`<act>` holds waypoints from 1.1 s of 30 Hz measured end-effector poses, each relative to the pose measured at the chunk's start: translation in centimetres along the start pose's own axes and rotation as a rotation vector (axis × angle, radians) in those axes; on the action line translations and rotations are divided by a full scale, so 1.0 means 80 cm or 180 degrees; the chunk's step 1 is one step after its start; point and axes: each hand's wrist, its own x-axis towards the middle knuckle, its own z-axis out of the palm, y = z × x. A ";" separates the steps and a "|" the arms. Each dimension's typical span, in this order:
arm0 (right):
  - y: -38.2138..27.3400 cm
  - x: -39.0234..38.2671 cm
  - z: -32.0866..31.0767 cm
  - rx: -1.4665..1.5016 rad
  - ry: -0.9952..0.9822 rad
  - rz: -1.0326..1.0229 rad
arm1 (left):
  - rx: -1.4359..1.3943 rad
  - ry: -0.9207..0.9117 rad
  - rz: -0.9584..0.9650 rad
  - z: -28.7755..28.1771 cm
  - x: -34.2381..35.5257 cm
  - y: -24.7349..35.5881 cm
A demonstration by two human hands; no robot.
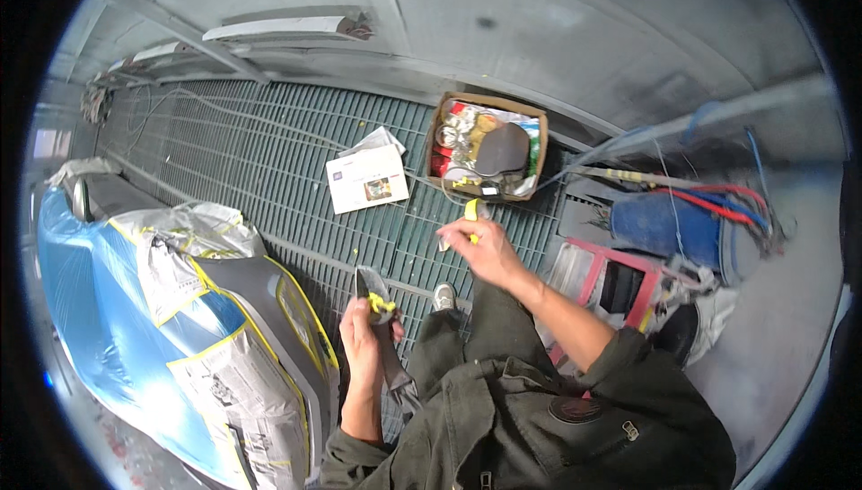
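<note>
Within left hand [361, 336], yellow scraps [382, 304]; against right [492, 252], strip [471, 210].

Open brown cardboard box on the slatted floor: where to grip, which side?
Likely the left and right sides of the open brown cardboard box, two-handed, from the wearer's side. Its far edge sits near the grey wall, and jumbled contents crowd the open top, leaving little room inside the rim.

One left hand [360, 336], one right hand [492, 255], one cardboard box [542, 144], one blue barrel [651, 228], one masked car [94, 288], one shoe [444, 296].
</note>
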 end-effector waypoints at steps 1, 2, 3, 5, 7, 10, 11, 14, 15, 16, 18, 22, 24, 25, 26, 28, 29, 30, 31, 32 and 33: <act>0.028 0.036 -0.007 -0.0252 -0.0014 -0.0057 | -0.0029 0.0048 0.0012 0.002 0.005 -0.002; 0.058 0.072 -0.012 -0.0563 -0.0044 -0.0032 | -0.0042 0.0223 -0.0131 0.003 0.009 -0.006; 0.088 0.107 -0.014 -0.0889 0.0050 -0.0199 | -0.0148 0.0317 -0.0128 0.005 0.014 -0.011; 0.149 0.177 -0.014 -0.1320 -0.0059 -0.0362 | -0.0238 0.0522 -0.0224 0.003 0.021 -0.023; 0.210 0.240 -0.009 -0.1921 -0.0081 -0.0553 | -0.0504 0.1104 -0.0548 0.001 0.024 -0.041; 0.298 0.331 0.000 -0.2960 -0.0460 -0.0592 | -0.0017 0.1087 -0.0785 -0.020 0.023 -0.066; 0.326 0.358 0.005 -0.3203 -0.0508 -0.0612 | 0.0043 0.1107 -0.0776 -0.027 0.021 -0.077; 0.400 0.417 0.025 -0.3860 -0.0645 -0.0813 | -0.0181 0.1460 -0.0957 -0.051 0.007 -0.117; 0.422 0.433 0.032 -0.3917 -0.0658 -0.0735 | -0.0236 0.1676 -0.1011 -0.057 -0.003 -0.131; 0.441 0.443 0.039 -0.3983 -0.0543 -0.0810 | -0.0121 0.1656 -0.0995 -0.068 -0.011 -0.143; 0.474 0.462 0.054 -0.4208 -0.0388 -0.0838 | -0.1125 0.2415 -0.1156 -0.087 -0.026 -0.168; 0.511 0.487 0.075 -0.4653 -0.0939 -0.0386 | -0.0456 0.2600 -0.1648 -0.119 -0.038 -0.200; 0.514 0.490 0.075 -0.4640 -0.0832 -0.0522 | -0.0300 0.3024 -0.1780 -0.119 -0.039 -0.206; 0.513 0.489 0.071 -0.4581 -0.0775 -0.0631 | -0.0368 0.3098 -0.1724 -0.117 -0.040 -0.205; 0.509 0.487 0.066 -0.4546 -0.0633 -0.0804 | -0.0447 0.3169 -0.1664 -0.111 -0.041 -0.202; 0.497 0.482 0.052 -0.4371 -0.0604 -0.0774 | -0.0629 0.2599 -0.1462 -0.107 -0.032 -0.195; 0.490 0.480 0.045 -0.4335 -0.0677 -0.0741 | -0.0123 0.2837 -0.1424 -0.100 -0.027 -0.195; 0.484 0.480 0.039 -0.4298 -0.0813 -0.0657 | 0.0393 0.3073 -0.1368 -0.094 -0.021 -0.194; 0.479 0.483 0.037 -0.4469 -0.0955 -0.0623 | -0.0030 0.2791 -0.1381 -0.093 -0.018 -0.185; 0.477 0.484 0.036 -0.4491 -0.0884 -0.0799 | -0.0436 0.2486 -0.1366 -0.096 -0.013 -0.176; 0.478 0.488 0.040 -0.4489 -0.0959 -0.0866 | -0.0823 0.2161 -0.1344 -0.097 -0.007 -0.171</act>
